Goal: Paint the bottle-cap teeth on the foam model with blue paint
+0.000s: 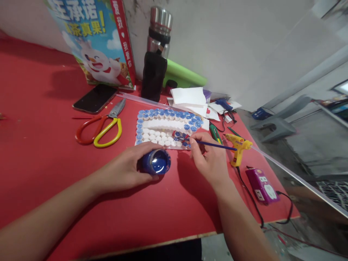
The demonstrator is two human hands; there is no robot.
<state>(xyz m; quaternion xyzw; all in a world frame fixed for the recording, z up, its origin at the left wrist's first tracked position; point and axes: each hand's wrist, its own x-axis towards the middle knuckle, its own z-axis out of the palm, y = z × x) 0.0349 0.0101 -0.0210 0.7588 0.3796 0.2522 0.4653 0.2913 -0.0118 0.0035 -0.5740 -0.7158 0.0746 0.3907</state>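
Observation:
My left hand [138, 165] is closed around a small jar of blue paint [158, 162], its open mouth tilted toward me. Pinched in the fingers of my right hand [208, 156] is a paintbrush [214, 144] with a dark blue handle. The brush tip meets the lower right part of a white board [160, 125] covered with rows of small round pieces. Blue colours the pieces along the top, left and right of the board; white ones [156, 137] fill the lower middle. A plain white curved strip crosses the centre.
Left of the board lie red-and-yellow scissors [108, 127] and a phone [95, 98]. Behind stand a printed bag [98, 47] and a steel bottle [156, 54]. On the right are a green cutter [215, 133], a yellow glue gun [237, 146] and a purple power strip [262, 186] with cords.

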